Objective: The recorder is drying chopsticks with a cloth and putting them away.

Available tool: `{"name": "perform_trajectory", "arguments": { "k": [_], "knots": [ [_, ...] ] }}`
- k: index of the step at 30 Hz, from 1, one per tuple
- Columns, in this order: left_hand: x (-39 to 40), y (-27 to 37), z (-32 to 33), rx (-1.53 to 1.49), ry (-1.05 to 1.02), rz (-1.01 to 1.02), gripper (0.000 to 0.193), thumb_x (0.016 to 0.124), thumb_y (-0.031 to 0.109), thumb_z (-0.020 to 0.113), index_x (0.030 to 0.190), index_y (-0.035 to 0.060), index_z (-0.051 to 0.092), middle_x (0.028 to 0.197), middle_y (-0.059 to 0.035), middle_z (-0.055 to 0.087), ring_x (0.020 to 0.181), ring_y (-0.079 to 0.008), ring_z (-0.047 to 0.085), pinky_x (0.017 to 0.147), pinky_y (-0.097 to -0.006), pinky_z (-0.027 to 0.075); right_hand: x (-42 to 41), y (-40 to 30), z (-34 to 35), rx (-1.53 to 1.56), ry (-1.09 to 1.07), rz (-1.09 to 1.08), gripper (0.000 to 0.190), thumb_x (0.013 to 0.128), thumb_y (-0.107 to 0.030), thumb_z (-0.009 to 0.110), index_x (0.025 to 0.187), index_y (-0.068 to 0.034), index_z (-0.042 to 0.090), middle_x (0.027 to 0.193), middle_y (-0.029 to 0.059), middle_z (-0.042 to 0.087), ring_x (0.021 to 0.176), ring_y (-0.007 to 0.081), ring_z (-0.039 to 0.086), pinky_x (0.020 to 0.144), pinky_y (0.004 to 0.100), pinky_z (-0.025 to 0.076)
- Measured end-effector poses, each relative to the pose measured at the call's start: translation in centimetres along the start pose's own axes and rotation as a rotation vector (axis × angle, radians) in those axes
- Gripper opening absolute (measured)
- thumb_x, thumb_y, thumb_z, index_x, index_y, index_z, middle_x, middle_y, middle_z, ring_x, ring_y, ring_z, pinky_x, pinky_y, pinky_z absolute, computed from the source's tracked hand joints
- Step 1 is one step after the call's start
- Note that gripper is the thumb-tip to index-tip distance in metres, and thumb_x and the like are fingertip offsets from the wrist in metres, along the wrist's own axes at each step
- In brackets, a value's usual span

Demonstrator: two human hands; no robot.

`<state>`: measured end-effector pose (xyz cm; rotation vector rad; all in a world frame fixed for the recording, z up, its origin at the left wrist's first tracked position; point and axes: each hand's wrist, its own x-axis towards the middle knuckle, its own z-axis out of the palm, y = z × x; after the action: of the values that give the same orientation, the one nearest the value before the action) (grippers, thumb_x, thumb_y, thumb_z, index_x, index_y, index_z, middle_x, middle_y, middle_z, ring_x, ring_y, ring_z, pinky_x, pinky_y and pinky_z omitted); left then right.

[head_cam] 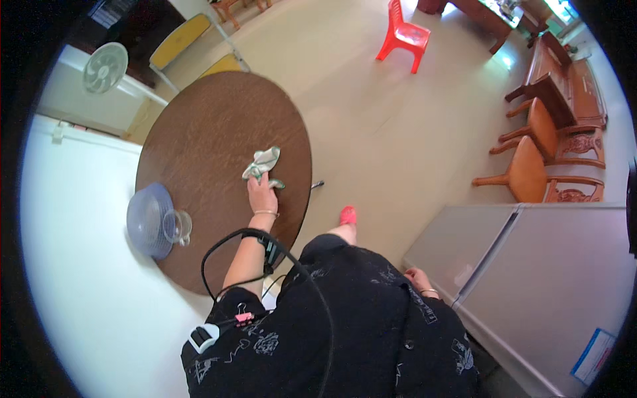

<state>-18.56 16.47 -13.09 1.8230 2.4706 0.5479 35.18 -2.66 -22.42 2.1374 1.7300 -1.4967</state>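
My left hand [262, 194] is on a white cloth with green edging [265, 160], pressing it against the top of a round brown table [214, 124]. The cloth lies crumpled, part of it spread beyond my fingertips and a corner sticking out beside them. Down at my right side, my right hand [419, 279] hangs near the grey refrigerator [448, 244]; its fingers look curled and partly hidden, and I see nothing in them. At the table's wall side, a translucent bluish plastic food cover [149, 219] leans beside a clear glass mug [178, 226].
A white wall [84, 239] borders the table on the left. Beyond the table are a fan [105, 68] and a yellow-seated chair [181, 42]. A red plastic chair [405, 37] stands on the tiled floor. Wooden chairs [527, 171] line the right side. A black cable [313, 293] crosses my left arm.
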Motion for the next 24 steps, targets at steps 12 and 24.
{"name": "perform_trajectory", "arguments": {
  "k": [12, 24],
  "knots": [
    [11.8, 3.6, 2.6, -0.070, -0.026, -0.216, 0.043, 0.075, 0.007, 0.064, 0.118, 0.0051, 0.057, 0.125, -0.0304, 0.045, 0.115, -0.0467, 0.044, 0.098, -0.0479, 0.038, 14.8, -7.5, -13.7, 0.092, 0.005, 0.113, 0.022, 0.083, -0.017, 0.062, 0.095, 0.001, 0.066, 0.076, 0.0120, 0.068, 0.061, 0.0171, 0.066, 0.059, 0.0316, 0.053],
    [16.8, 6.4, 3.6, 0.149, -0.103, -0.634, 0.050, 0.061, 0.042, 0.077, 0.100, 0.0114, 0.069, 0.107, -0.0236, 0.061, 0.109, -0.0394, 0.052, 0.095, -0.0440, 0.042, 32.9, -13.9, -29.1, -0.039, -0.300, 0.116, 0.029, 0.086, -0.025, 0.058, 0.101, -0.002, 0.067, 0.086, 0.0138, 0.069, 0.076, 0.0206, 0.068, 0.065, 0.0337, 0.054]
  ]
}}
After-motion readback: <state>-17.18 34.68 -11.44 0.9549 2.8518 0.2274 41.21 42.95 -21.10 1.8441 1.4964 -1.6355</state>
